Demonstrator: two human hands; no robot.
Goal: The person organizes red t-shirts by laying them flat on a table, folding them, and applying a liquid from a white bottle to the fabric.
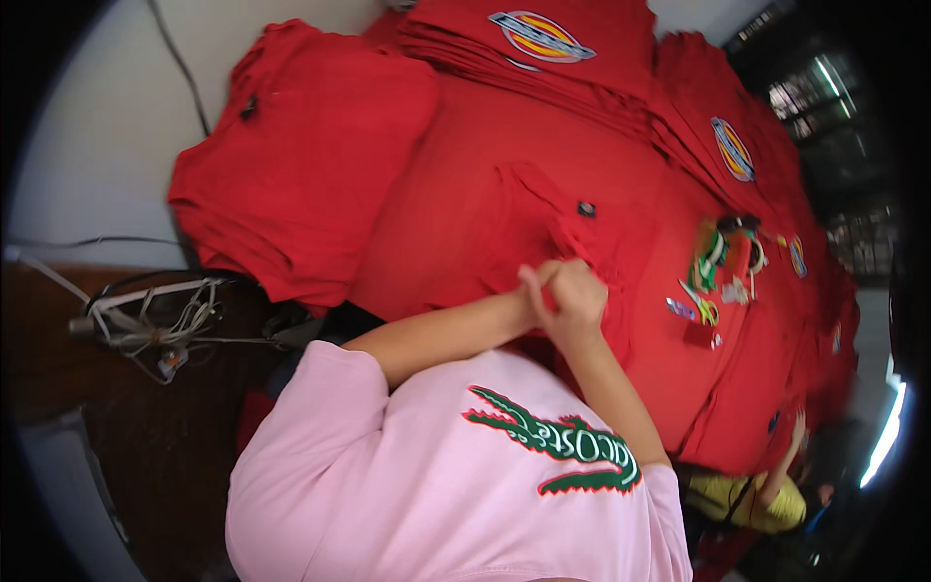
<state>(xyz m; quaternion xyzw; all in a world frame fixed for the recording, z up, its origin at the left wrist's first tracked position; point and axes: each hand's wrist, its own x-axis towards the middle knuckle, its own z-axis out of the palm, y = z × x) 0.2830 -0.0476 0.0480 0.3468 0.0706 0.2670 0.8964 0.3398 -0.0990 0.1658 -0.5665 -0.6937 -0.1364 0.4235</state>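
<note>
Red shirt (621,238) with a small black label (586,209) lies loosely rumpled on the red-covered work surface (485,126), directly before the person. At its near part the two hands meet: the right hand (579,299) has its fingers curled in and overlaps the left hand (545,284), which is largely hidden. Blur and that overlap leave me unable to tell whether either hand grips cloth or only the other.

Should a fold be caught between them, parting the hands sharply could tug the fabric and deepen the creases around the label. The forearms cross close to the near hem, so a dragging wrist might bunch it as well.

Farther out on the right, yellow-handled scissors (706,308) rest beside a small purple item (681,308) and a green-and-white clutter of tools (713,254); a wide sweep of the shirt could snag a blade or knock these about. To the left, a pile of red shirts (310,155) reaches the edge of the surface, where a bump from the left elbow could send the top layers sliding toward the tangled white cords (160,325) below. A co-worker in yellow (786,504) has an arm at the far right edge; cloth pulled there could shift neighbouring pieces.
</note>
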